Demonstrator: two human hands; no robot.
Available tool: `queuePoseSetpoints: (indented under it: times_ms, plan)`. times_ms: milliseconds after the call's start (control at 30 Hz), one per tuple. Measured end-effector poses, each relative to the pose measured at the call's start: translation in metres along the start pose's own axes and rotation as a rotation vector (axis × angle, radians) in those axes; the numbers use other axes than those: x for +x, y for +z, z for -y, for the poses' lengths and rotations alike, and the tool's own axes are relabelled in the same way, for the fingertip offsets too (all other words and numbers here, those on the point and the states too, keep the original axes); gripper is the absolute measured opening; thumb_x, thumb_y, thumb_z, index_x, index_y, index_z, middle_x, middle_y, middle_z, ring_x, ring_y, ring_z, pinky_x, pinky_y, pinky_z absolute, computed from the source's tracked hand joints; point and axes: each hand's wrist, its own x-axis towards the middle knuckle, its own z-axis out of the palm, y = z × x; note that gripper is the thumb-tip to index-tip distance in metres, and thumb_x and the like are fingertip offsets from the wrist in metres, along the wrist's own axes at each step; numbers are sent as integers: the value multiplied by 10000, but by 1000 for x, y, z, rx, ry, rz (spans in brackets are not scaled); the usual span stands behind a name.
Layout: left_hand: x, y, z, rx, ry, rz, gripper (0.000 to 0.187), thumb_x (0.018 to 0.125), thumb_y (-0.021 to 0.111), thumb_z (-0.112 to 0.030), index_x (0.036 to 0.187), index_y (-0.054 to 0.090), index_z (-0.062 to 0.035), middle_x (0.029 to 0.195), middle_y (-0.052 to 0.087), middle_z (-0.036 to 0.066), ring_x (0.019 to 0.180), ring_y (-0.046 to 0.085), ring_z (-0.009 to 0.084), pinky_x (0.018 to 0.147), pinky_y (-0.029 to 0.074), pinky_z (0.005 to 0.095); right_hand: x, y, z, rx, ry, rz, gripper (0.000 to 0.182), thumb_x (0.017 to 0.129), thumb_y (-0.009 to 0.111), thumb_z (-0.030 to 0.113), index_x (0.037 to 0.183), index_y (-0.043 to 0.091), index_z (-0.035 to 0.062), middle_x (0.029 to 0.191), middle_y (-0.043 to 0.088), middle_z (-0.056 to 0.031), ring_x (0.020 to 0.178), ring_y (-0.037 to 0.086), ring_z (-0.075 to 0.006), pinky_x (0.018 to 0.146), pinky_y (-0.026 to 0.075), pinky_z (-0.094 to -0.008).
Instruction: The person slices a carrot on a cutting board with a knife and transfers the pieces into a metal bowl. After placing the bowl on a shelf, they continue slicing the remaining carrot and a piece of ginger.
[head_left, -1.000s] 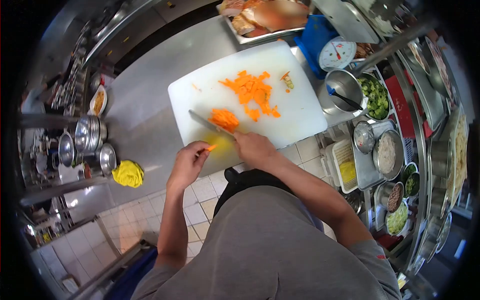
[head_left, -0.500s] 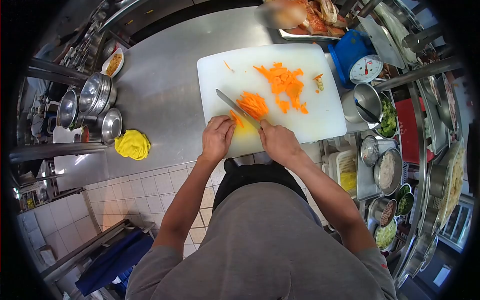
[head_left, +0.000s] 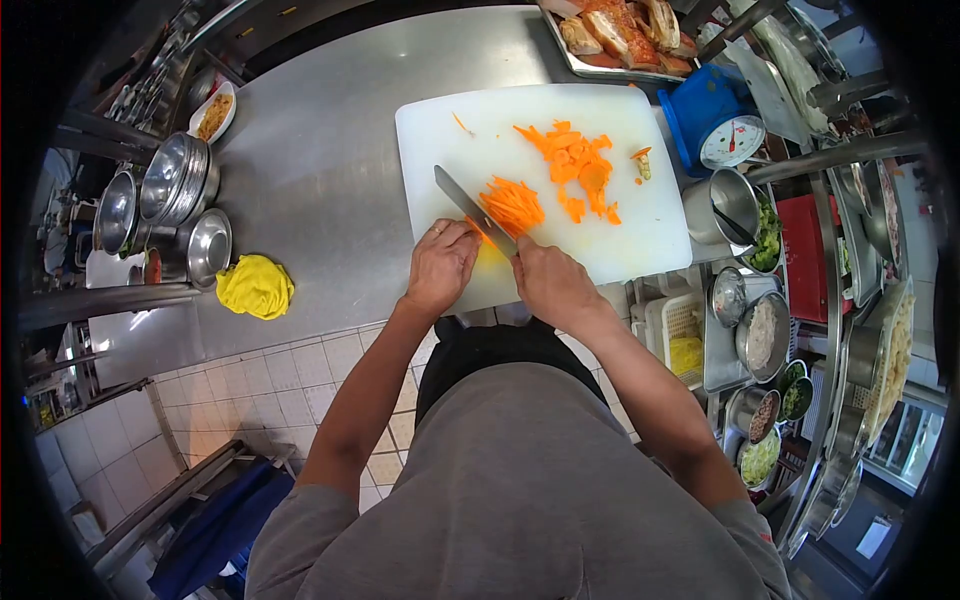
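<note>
On the white cutting board (head_left: pixel 440 130), my right hand (head_left: pixel 552 282) grips a kitchen knife (head_left: pixel 462 202) by its handle, the blade slanting up to the left. My left hand (head_left: pixel 442 266) has its fingers curled and pressed down on carrot slices (head_left: pixel 474 228) at the near side of the blade. Most of those slices are hidden by the fingers and the knife. Just beyond the blade lies a pile of carrot strips (head_left: pixel 514 204). Flat carrot pieces (head_left: pixel 585 168) are spread farther right, with a carrot stub (head_left: pixel 643 166) beyond them.
A blue scale (head_left: pixel 700 105) and a metal pot (head_left: pixel 712 205) border the board's right side. Behind it sits a tray of roasted meat (head_left: pixel 625 38). Leftward on the steel table (head_left: pixel 320 130) are a yellow cloth (head_left: pixel 255 287) and stacked metal bowls (head_left: pixel 180 180). Food containers line the right-hand shelves.
The knife blade has moved nearer the left fingertips and now covers more of the carrot slices. A blurred shape by the meat tray has gone. The view has shifted slightly.
</note>
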Motion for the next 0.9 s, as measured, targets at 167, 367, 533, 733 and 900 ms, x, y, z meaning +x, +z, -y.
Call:
queuePoseSetpoints:
  times_ms: [167, 367, 533, 733, 900]
  plan:
    - [-3, 0, 2, -43, 6, -3, 127, 830, 722, -40, 950, 732, 0, 1010, 705, 120, 951, 647, 319, 853, 539, 408, 14, 18, 8, -89, 41, -5, 176, 944, 526, 129, 1033, 565, -18, 824, 699, -286, 774, 719, -440, 700, 580, -554]
    - [1, 2, 4, -45, 21, 1, 120, 831, 713, -33, 947, 721, -6, 1027, 698, 120, 961, 643, 322, 865, 536, 410, 39, 13, 10, -19, -35, -54, 198, 992, 501, 162, 1050, 572, -14, 810, 699, -277, 748, 707, -451, 675, 576, -537]
    - [1, -12, -8, -125, -40, -10, 106, 831, 683, -12, 931, 718, -9, 1006, 692, 123, 953, 640, 315, 849, 534, 398, 20, -1, 4, 41, -6, -188, 228, 1006, 525, 208, 1042, 576, -11, 769, 681, -281, 737, 683, -475, 673, 549, -571]
    - [48, -60, -35, -72, -44, -265, 78, 869, 707, -42, 940, 714, -12, 938, 697, 131, 882, 662, 300, 753, 528, 358, -8, 17, -13, 103, -7, -38, 250, 1001, 499, 214, 1047, 591, -14, 784, 688, -276, 759, 686, -473, 726, 549, -581]
    - [144, -7, -24, -157, -1, 5, 103, 874, 699, -61, 965, 720, -17, 957, 698, 135, 892, 663, 298, 778, 541, 388, -13, 7, -21, 67, -11, 2, 241, 973, 521, 167, 1099, 603, -20, 804, 697, -274, 767, 702, -455, 718, 576, -540]
